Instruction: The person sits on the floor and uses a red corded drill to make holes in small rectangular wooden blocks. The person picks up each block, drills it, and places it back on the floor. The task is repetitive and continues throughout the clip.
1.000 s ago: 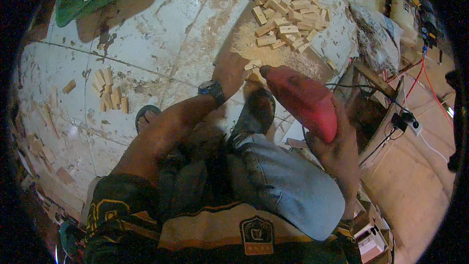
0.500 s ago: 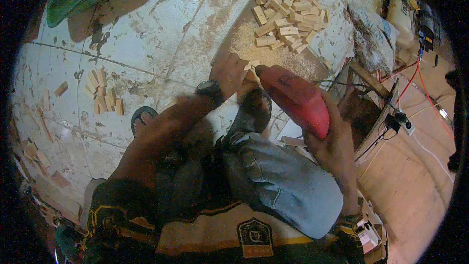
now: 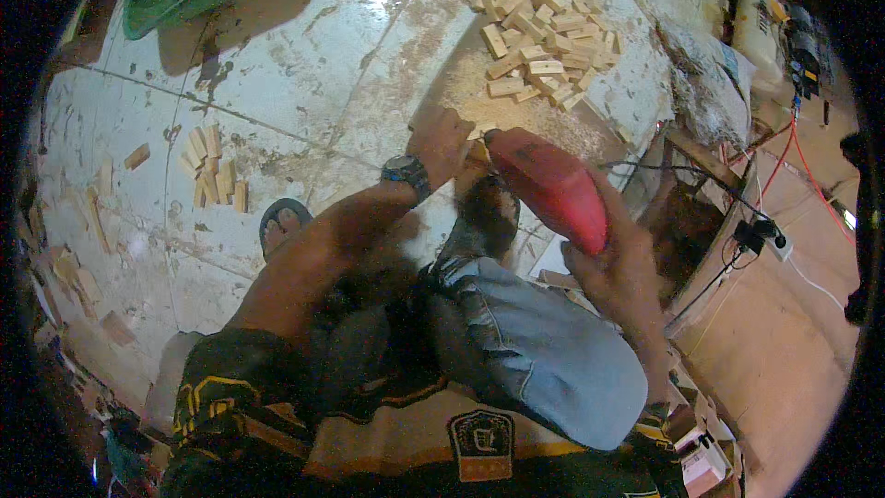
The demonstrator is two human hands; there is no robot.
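My right hand (image 3: pixel 616 256) is wrapped round the rear of a red power drill (image 3: pixel 544 175), whose dark front end points away and to the left. My left hand (image 3: pixel 442 143) closes on a small light wooden block (image 3: pixel 477 134), right at the drill's nose. The bit itself is too small to make out. Beneath and beyond the block, pale wood shavings (image 3: pixel 461 92) cover a board on the floor. Past them lies a heap of wooden blocks (image 3: pixel 548 32), several with small holes in their faces.
A green tub (image 3: pixel 152 14) with wood pieces stands far left. A smaller group of blocks (image 3: pixel 214 171) lies on the tiled floor at left. An air compressor (image 3: pixel 761 28) is at far right, with red hoses. A black cable (image 3: pixel 659 166) runs past a wooden frame.
The view has shifted slightly, bringing more of the green tub into sight. Both hands keep their grips, and the drill stays against the block area.
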